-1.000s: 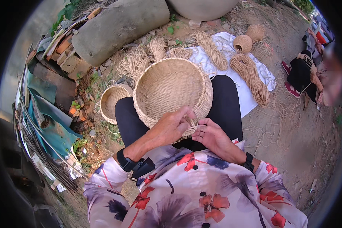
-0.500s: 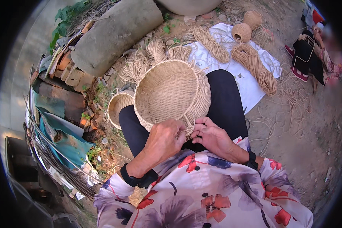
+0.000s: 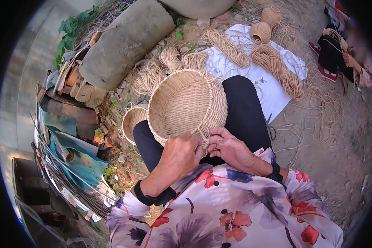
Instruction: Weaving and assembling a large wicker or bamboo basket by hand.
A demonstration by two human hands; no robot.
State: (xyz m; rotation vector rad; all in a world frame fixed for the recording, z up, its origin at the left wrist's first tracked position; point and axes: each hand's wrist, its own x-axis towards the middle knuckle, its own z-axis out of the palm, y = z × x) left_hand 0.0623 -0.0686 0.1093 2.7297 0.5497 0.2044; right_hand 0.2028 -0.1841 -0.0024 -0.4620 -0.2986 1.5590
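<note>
A round woven straw basket (image 3: pixel 186 103) rests on my lap, its opening tilted toward me. My left hand (image 3: pixel 181 155) grips the near rim of the basket. Beside it, my right hand (image 3: pixel 229 148) pinches the rim and a strand of straw cord where a loop of the weave sticks out. Both wrists wear dark bands. I sit with legs in black trousers and wear a floral blouse.
A smaller woven basket (image 3: pixel 133 120) lies by my left knee. Bundles of straw cord (image 3: pixel 277 66) lie on a white cloth (image 3: pixel 273 89), with two small woven pots (image 3: pixel 261 32) beyond. A concrete cylinder (image 3: pixel 126 41), bricks and scrap sit on the left. Another person (image 3: pixel 339 53) sits at far right.
The basket and both hands have stayed together on my lap; my view has shifted, and the fingers have worked slightly along the near rim.
</note>
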